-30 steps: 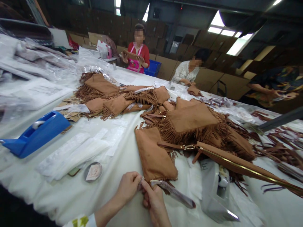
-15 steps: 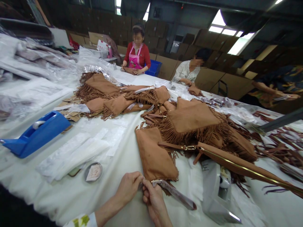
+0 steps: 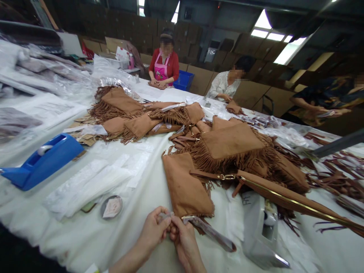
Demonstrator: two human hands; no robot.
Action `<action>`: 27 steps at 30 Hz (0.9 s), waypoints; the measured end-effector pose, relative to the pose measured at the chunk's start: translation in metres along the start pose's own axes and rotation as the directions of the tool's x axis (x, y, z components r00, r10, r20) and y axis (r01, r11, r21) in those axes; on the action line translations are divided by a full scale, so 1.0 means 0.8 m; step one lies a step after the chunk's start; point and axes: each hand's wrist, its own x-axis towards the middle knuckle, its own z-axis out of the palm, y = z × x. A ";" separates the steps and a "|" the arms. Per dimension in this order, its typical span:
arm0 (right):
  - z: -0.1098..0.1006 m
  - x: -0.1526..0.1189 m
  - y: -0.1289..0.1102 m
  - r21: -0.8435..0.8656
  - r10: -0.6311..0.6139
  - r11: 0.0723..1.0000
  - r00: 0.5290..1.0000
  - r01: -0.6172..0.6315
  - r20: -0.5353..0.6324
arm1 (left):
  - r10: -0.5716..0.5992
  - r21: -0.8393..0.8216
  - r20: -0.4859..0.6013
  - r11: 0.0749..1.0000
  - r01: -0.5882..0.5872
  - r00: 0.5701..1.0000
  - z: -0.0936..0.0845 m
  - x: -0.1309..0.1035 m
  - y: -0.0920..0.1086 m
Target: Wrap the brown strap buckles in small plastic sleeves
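My left hand (image 3: 152, 232) and my right hand (image 3: 186, 239) meet in a pinch at the lower left corner of a tan fringed suede bag (image 3: 186, 185). A scrap of clear film (image 3: 163, 217) shows between the left thumb and fingers. Whatever the right fingertips pinch is too small and covered to make out. From beside the right hand a plastic-wrapped strap (image 3: 213, 233) runs down to the right, its inner end close to the bag's bottom edge. A leather wrist strap (image 3: 206, 174) with a gold clasp lies across the bag's right side.
A blue tape dispenser (image 3: 48, 161) stands at left, a grey tape dispenser (image 3: 260, 235) at right. Clear plastic sleeves (image 3: 88, 185) and a small round dish (image 3: 112, 207) lie left of my hands. Fringed bags (image 3: 233, 142) are heaped beyond. Several co-workers (image 3: 163, 64) are across the table.
My left hand has turned slightly, its fingers lifting so the clear film shows between them. My right hand has barely shifted. The bag stays put, while co-workers' hands have moved.
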 end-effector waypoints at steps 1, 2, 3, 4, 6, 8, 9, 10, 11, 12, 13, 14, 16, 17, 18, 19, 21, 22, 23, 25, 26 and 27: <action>0.000 0.000 0.000 0.008 0.006 1.000 1.000 -0.006 -0.009 | 0.049 0.056 -0.027 0.997 -0.048 0.998 0.002 -0.001 0.000; 0.000 -0.001 0.000 0.019 0.012 1.000 1.000 -0.011 -0.017 | 0.110 0.124 -0.042 0.987 -0.104 0.993 0.003 -0.003 0.000; 0.000 -0.001 0.000 0.032 0.012 0.999 1.000 -0.011 -0.023 | 0.175 0.193 -0.045 0.968 -0.163 0.984 0.003 -0.004 0.000; 0.000 -0.002 0.000 0.046 0.006 0.999 1.000 -0.005 -0.026 | 0.237 0.258 -0.035 0.941 -0.220 0.971 0.002 -0.005 0.000; -0.001 -0.004 -0.001 0.080 -0.009 0.997 1.000 0.010 -0.013 | 0.321 0.365 0.009 0.881 -0.302 0.947 0.000 -0.007 -0.001; -0.002 -0.005 -0.001 0.121 -0.007 0.993 1.000 0.003 0.028 | 0.359 0.437 0.049 0.831 -0.344 0.932 -0.002 -0.008 -0.002; -0.003 -0.006 -0.002 0.136 0.001 0.991 0.999 -0.008 0.050 | 0.374 0.465 0.066 0.809 -0.360 0.925 -0.003 -0.008 -0.003; -0.004 -0.006 -0.002 0.142 0.009 0.990 0.998 -0.018 0.064 | 0.388 0.485 0.078 0.790 -0.375 0.918 -0.004 -0.008 -0.003; -0.005 -0.006 -0.003 0.134 0.014 0.991 0.998 -0.023 0.067 | 0.397 0.496 0.087 0.778 -0.385 0.914 -0.004 -0.009 -0.002; -0.006 -0.005 -0.003 0.114 0.017 0.993 0.998 -0.024 0.064 | 0.396 0.496 0.093 0.777 -0.387 0.913 -0.004 -0.009 -0.001; -0.007 -0.004 -0.004 0.087 0.020 0.996 0.998 -0.024 0.055 | 0.383 0.485 0.094 0.789 -0.378 0.919 -0.004 -0.010 0.001; -0.008 -0.004 -0.004 0.059 0.022 0.998 0.999 -0.025 0.046 | 0.358 0.464 0.086 0.811 -0.355 0.930 -0.004 -0.011 0.002; -0.010 -0.002 -0.005 0.017 0.030 0.999 0.999 -0.031 0.044 | 0.281 0.401 0.054 0.873 -0.279 0.958 -0.003 -0.010 0.005; -0.011 -0.002 -0.005 0.005 0.033 0.999 0.998 -0.034 0.049 | 0.235 0.362 0.043 0.902 -0.235 0.971 -0.003 -0.009 0.005; -0.012 -0.002 -0.006 -0.004 0.032 0.999 0.998 -0.032 0.056 | 0.191 0.327 0.040 0.925 -0.193 0.981 -0.003 -0.007 0.005; -0.014 -0.002 -0.007 -0.014 0.028 1.000 0.997 -0.027 0.065 | 0.152 0.304 0.043 0.940 -0.158 0.987 -0.003 -0.005 0.003; -0.016 -0.003 -0.009 -0.042 0.021 0.999 0.996 -0.017 0.092 | 0.090 0.286 0.056 0.953 -0.102 0.994 -0.004 0.002 0.000; -0.017 -0.003 -0.010 -0.055 0.018 0.998 0.994 -0.013 0.106 | 0.065 0.284 0.061 0.955 -0.080 0.996 -0.005 0.005 -0.002; -0.018 -0.003 -0.011 -0.066 0.018 0.998 0.993 -0.010 0.118 | 0.045 0.289 0.063 0.955 -0.061 0.997 -0.005 0.008 -0.002; -0.018 -0.002 -0.010 -0.075 0.022 0.997 0.991 -0.012 0.131 | 0.012 0.301 0.063 0.953 -0.030 0.998 -0.007 0.013 0.001; -0.018 -0.001 -0.009 -0.073 0.024 0.997 0.991 -0.015 0.130 | 0.004 0.305 0.066 0.952 -0.024 0.998 -0.008 0.015 0.004; -0.018 0.000 -0.007 -0.071 0.027 0.997 0.991 -0.018 0.127 | 0.004 0.309 0.069 0.951 -0.025 0.998 -0.008 0.015 0.008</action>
